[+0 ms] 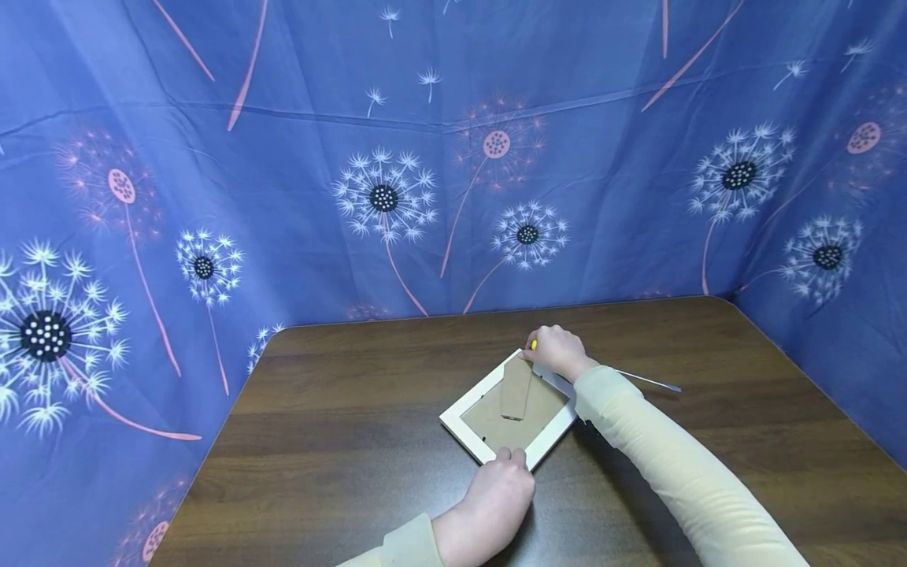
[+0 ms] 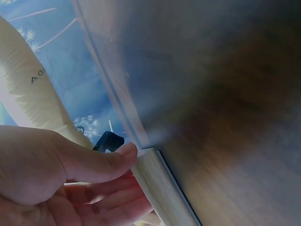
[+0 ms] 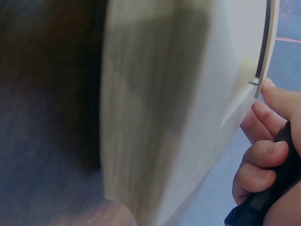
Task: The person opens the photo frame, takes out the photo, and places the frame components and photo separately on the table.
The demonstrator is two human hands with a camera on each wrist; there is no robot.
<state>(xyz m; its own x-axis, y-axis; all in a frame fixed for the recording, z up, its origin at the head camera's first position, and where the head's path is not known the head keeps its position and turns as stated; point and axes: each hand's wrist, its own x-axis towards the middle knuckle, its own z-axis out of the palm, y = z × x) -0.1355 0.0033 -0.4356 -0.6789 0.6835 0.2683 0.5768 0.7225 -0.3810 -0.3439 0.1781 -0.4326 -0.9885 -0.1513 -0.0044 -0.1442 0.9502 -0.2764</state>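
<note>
A picture frame (image 1: 475, 438) with a white border lies back side up and turned cornerwise on the table in the head view. On its tan backing is a brown easel stand (image 1: 516, 391). My left hand (image 1: 498, 496) grips the near corner; in the left wrist view its thumb (image 2: 110, 162) presses at the frame's edge (image 2: 157, 181). At the far corner, my right hand (image 1: 561, 351) touches the frame with thumb and index finger. Its other fingers curl round the black handle (image 3: 263, 202) of a screwdriver, whose metal shaft (image 1: 648, 381) points right, past the wrist.
The brown wooden table (image 1: 340, 394) has rounded far corners. Behind it and along both sides hangs a blue cloth (image 1: 298, 197) printed with dandelions. My right forearm sleeve (image 1: 680, 472) crosses the table's right half.
</note>
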